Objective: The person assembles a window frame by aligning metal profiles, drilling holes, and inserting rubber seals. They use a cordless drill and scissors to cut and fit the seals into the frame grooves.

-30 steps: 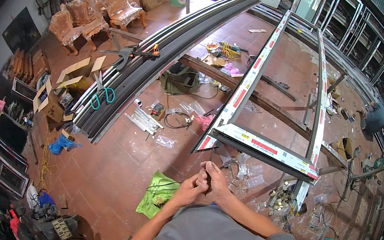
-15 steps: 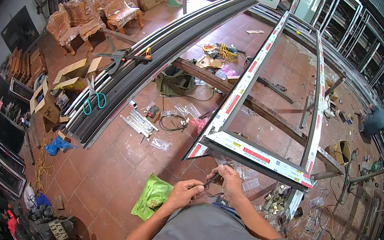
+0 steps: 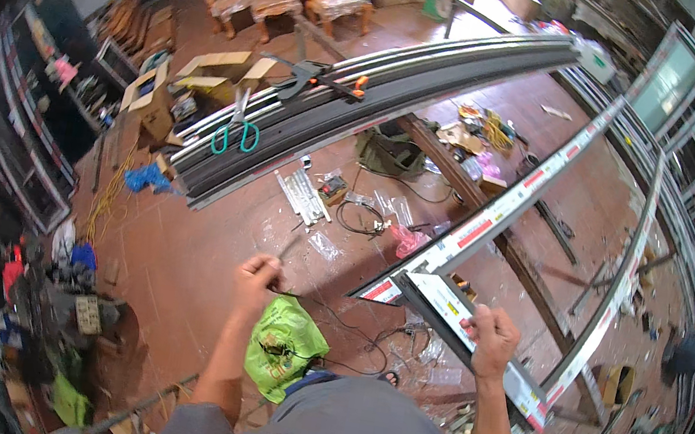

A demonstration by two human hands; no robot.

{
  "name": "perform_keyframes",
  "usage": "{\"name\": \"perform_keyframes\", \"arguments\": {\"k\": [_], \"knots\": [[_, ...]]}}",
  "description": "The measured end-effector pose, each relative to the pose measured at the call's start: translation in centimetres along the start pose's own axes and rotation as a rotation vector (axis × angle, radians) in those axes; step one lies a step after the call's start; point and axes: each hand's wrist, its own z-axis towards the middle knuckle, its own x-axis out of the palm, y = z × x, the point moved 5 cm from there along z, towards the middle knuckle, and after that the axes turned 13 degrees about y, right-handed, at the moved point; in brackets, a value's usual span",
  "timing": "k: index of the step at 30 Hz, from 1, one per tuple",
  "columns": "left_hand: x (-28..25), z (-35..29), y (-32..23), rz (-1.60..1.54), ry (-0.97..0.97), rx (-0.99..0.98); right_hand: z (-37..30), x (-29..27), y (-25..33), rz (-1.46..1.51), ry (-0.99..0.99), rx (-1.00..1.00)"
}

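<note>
My left hand is raised over the floor at centre left, fingers pinched round a thin black strip whose blurred end sticks up past the fingertips. Well apart from it, my right hand is closed above the near crosspiece of a long metal frame with white, red-marked film. Whatever its fingers hold is too small or hidden to make out. Between the hands, a black cord trails over the floor beside a bright green plastic bag.
Dark metal profiles lie stacked at the left, with green-handled scissors and a clamp on top. Short silvery strips, a pink bag and an olive bag lie on the floor. A person is at far right.
My hands, close together on the black strip before, have moved apart: left hand leftward and up, right hand rightward over the frame. The view has turned, shifting the scene.
</note>
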Motion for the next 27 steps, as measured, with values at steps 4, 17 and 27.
{"name": "perform_keyframes", "arguments": {"k": [4, 17, 27], "knots": [[-4.6, -2.6, -3.4, 0.08, -0.289, 0.146, 8.2, 7.5, 9.0, -0.171, 0.205, -0.364], [-11.5, -6.4, 2.6, -0.071, -0.37, -0.056, 33.1, 48.9, 11.9, -0.486, 0.649, -0.412], [-15.0, -6.7, 3.2, -0.247, -0.366, -0.167, 40.4, 57.2, 12.5, -0.829, 0.442, -0.017]]}}
